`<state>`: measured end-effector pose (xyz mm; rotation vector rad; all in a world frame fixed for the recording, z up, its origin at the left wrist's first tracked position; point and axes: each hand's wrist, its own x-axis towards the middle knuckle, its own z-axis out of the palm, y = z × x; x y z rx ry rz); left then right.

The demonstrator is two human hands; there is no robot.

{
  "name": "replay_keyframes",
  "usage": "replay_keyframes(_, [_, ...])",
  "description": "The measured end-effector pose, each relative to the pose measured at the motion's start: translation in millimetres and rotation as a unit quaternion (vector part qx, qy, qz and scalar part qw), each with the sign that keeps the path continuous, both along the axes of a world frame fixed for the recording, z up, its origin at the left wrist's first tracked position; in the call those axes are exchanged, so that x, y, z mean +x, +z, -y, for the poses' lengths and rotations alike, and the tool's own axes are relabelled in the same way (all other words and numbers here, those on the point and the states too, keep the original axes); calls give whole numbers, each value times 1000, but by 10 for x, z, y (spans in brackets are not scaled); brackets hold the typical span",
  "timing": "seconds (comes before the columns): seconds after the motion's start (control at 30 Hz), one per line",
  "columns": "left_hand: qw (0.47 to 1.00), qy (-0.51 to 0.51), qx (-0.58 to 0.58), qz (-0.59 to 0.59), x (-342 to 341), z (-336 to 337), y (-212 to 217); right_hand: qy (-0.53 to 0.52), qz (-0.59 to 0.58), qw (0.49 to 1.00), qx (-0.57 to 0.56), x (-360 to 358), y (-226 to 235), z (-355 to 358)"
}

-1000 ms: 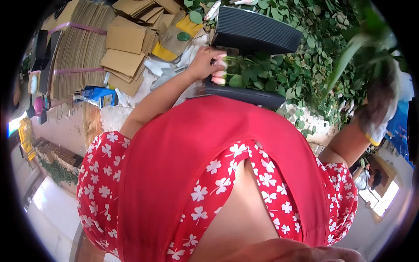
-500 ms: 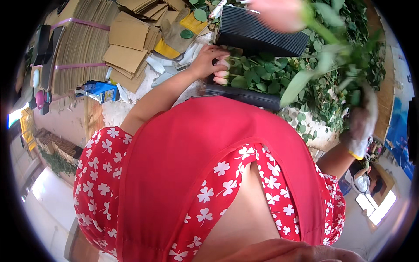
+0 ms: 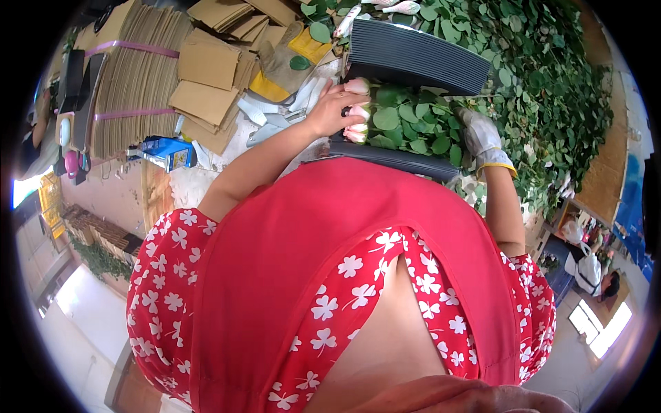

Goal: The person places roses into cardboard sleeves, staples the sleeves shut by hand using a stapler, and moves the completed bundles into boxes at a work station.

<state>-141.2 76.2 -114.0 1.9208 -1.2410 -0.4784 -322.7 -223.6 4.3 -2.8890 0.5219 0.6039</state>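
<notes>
Pink roses (image 3: 357, 110) lie sideways in a black ridged holder, blooms to the left and leafy stems (image 3: 420, 120) to the right. My bare left hand (image 3: 332, 111), with a dark ring, curls its fingers against the blooms. At the stem end is my right hand (image 3: 480, 134), in a whitish glove with a yellow cuff, closed around stems that are mostly hidden by leaves. The holder's ridged far wall (image 3: 416, 58) stands beyond the roses; its near wall (image 3: 396, 160) runs along my red apron.
Leafy stems (image 3: 551, 89) cover the right of the table. To the left stand strapped cardboard sheets (image 3: 134, 82), loose cardboard pieces (image 3: 206, 58), a blue box (image 3: 169, 153) and a yellow-and-grey glove (image 3: 279, 65). More white-pink blooms (image 3: 399, 7) show beyond the holder.
The rose held up at the upper right has come down into the holder among the others. My right hand has moved left to the stem ends; my left hand stays at the blooms.
</notes>
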Motion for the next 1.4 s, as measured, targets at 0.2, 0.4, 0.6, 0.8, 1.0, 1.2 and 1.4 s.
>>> replay_keyframes(0.2, [991, 49, -10, 121, -113, -27, 25, -1, -61, 997, -40, -4, -24, -24])
replay_keyframes(0.4, [951, 27, -3, 307, -57, -11, 132, -13, -92, 995, -36, 18, -90, 25])
replay_keyframes(0.6, [995, -20, -47, 86, 91, 62, 0, -18, -71, 987, -142, -20, 43, -77])
replay_keyframes(0.8, [1000, -13, 16, 14, 78, 21, 21, -5, 1, 1000, -23, 389, 876, -704])
replay_keyframes(1.0, [981, 104, -137, -93, 48, -190, 279, 184, 146, 944, 230, 652, 804, -806])
replay_keyframes(1.2, [973, 209, 17, -100, 65, -610, 450, 261, 178, 923, 219, 717, 847, -875])
replay_keyframes(1.4, [992, 12, -112, 58, 116, 73, 237, 218, -2, 973, 69, 1072, 31, -1151])
